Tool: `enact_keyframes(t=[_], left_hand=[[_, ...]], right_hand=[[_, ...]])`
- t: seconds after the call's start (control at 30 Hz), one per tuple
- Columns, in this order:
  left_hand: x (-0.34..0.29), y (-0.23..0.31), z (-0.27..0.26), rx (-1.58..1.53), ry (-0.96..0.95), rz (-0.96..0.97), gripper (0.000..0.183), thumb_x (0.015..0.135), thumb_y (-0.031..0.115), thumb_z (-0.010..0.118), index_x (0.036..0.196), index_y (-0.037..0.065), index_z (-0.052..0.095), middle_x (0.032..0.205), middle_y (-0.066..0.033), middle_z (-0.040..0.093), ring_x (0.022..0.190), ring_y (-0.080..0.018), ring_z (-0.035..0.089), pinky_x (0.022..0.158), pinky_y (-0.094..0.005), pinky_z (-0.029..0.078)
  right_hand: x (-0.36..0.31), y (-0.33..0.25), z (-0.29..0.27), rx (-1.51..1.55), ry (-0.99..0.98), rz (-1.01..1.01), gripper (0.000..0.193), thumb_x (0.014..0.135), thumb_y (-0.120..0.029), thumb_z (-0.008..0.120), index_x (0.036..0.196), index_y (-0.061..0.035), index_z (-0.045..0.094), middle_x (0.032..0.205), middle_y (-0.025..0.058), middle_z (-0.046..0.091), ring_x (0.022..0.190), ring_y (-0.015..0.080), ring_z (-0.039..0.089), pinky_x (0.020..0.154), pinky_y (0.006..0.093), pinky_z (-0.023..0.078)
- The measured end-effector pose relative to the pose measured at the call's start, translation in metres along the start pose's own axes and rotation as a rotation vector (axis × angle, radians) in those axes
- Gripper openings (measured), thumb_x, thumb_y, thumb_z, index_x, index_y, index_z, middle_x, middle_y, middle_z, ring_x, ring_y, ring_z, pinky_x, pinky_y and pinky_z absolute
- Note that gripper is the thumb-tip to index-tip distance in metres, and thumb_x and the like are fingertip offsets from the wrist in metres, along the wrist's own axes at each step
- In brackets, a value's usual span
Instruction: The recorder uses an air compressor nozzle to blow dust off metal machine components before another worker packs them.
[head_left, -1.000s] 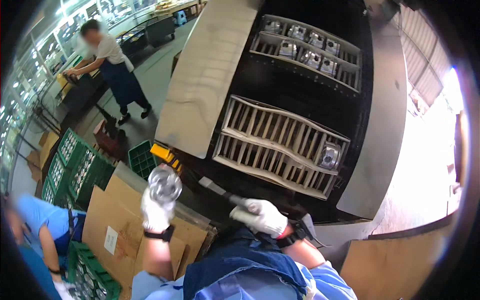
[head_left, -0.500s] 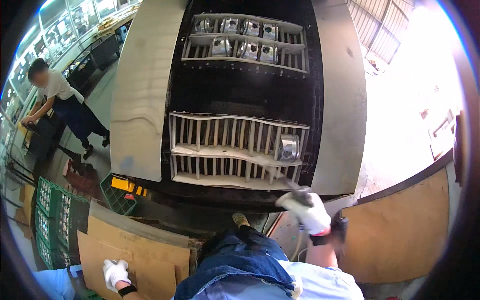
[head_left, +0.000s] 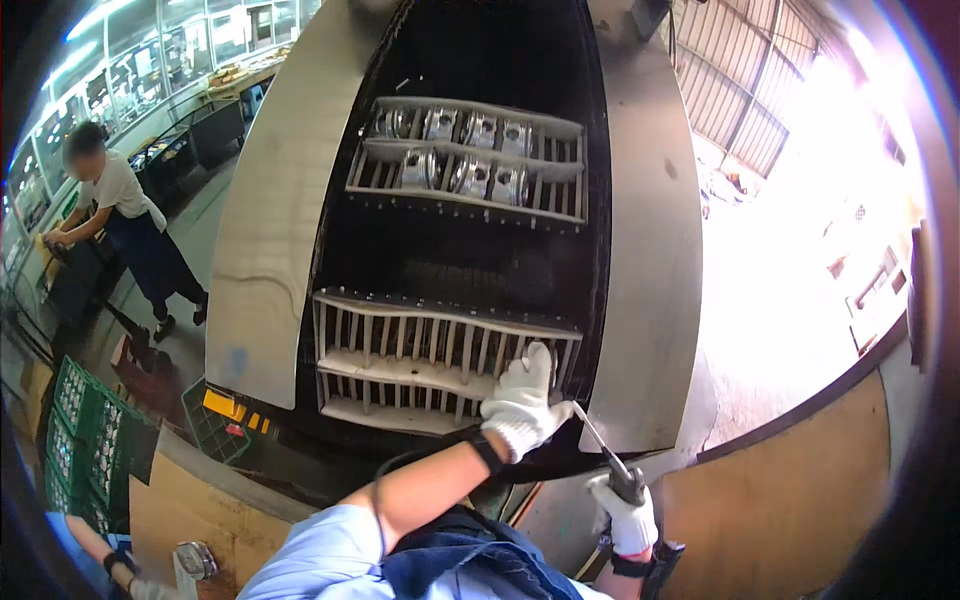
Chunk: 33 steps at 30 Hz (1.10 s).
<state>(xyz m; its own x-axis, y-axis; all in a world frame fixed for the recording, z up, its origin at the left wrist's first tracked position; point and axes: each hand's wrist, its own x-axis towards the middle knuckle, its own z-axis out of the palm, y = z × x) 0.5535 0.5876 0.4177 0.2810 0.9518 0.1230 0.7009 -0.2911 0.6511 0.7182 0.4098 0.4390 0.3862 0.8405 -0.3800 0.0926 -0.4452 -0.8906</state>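
Note:
My left hand [head_left: 524, 396], in a white glove, reaches over the right end of the lower rack [head_left: 400, 372]. Its fingers are closed around a metal piston standing in the upper row; the hand hides nearly all of it. To the right, past the machine's near edge, my gloved right hand [head_left: 630, 520] grips an air blow gun [head_left: 627, 484]. The gun's thin nozzle points up and left, ending just beside my left hand. Farther off, the upper rack [head_left: 560, 205] holds several shiny pistons [head_left: 482, 132] in two rows.
Pale metal panels [head_left: 640, 250] flank the dark machine bed. On the cardboard-covered table lower left lies a piston [head_left: 196, 560], near another person's gloved hand [head_left: 150, 590]. Green crates [head_left: 85, 410] stand at left. A second person [head_left: 125, 210] works farther back. A brown board [head_left: 770, 490] is at right.
My left hand has moved from the cardboard-covered table to the piston in the lower rack. My right hand, with the blow gun, has drawn back from the rack. The view has shifted.

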Motion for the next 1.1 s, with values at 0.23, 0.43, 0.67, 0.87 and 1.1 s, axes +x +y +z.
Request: enact_keyframes(t=[0.23,0.43,0.67,0.87,1.1], left_hand=[[0.016,-0.016,0.018,-0.051,0.061,-0.091,0.057,0.079,0.031,0.072,0.128,0.014,0.047,0.112,-0.0202,0.056,0.099,-0.0413,0.064,0.077,-0.0535,0.055],[0.027,-0.085,-0.03,-0.921,-0.08,0.259,0.054,0.069,-0.008,0.065,0.121,0.003,0.057,0.112,-0.0161,0.062,0.1,-0.0256,0.064,0.084,-0.0355,0.053],[-0.003,-0.11,-0.13,-2.332,-0.169,-0.168,0.056,0.083,0.025,0.049,0.122,-0.014,0.057,0.113,-0.0329,0.065,0.099,-0.0467,0.067,0.091,-0.0532,0.057],[-0.045,-0.132,-0.124,-2.221,-0.102,-0.205,0.073,0.082,0.043,0.058,0.129,-0.013,0.053,0.122,-0.0397,0.056,0.09,-0.0409,0.06,0.082,-0.0484,0.054],[-0.096,-0.163,-0.161,-2.551,-0.185,-0.076,0.064,0.085,0.035,0.056,0.124,-0.016,0.054,0.115,-0.0431,0.058,0.078,-0.0417,0.064,0.067,-0.0469,0.06]], right_hand=[[-0.004,-0.006,-0.011,0.095,0.028,0.054,0.008,0.086,-0.009,0.07,0.091,-0.0019,0.072,0.057,-0.0017,0.055,0.041,0.0091,0.048,0.041,0.0255,0.035],[0.009,-0.032,0.003,0.206,-0.204,0.08,0.012,0.087,-0.011,0.071,0.097,-0.0034,0.071,0.055,-0.0009,0.054,0.043,0.0087,0.048,0.042,0.026,0.036],[0.041,-0.072,0.074,0.19,-0.647,-0.023,0.012,0.09,-0.008,0.067,0.097,0.0014,0.071,0.057,-0.0002,0.054,0.045,0.0062,0.047,0.043,0.0231,0.036],[0.052,-0.093,0.133,0.064,-1.031,-0.016,0.021,0.09,-0.017,0.069,0.099,0.0027,0.071,0.056,-0.0026,0.051,0.046,0.0073,0.046,0.045,0.024,0.036],[0.024,-0.095,0.174,0.0,-1.101,-0.053,0.022,0.09,-0.016,0.07,0.1,0.003,0.072,0.053,-0.0018,0.051,0.042,0.0082,0.046,0.045,0.0239,0.036]])
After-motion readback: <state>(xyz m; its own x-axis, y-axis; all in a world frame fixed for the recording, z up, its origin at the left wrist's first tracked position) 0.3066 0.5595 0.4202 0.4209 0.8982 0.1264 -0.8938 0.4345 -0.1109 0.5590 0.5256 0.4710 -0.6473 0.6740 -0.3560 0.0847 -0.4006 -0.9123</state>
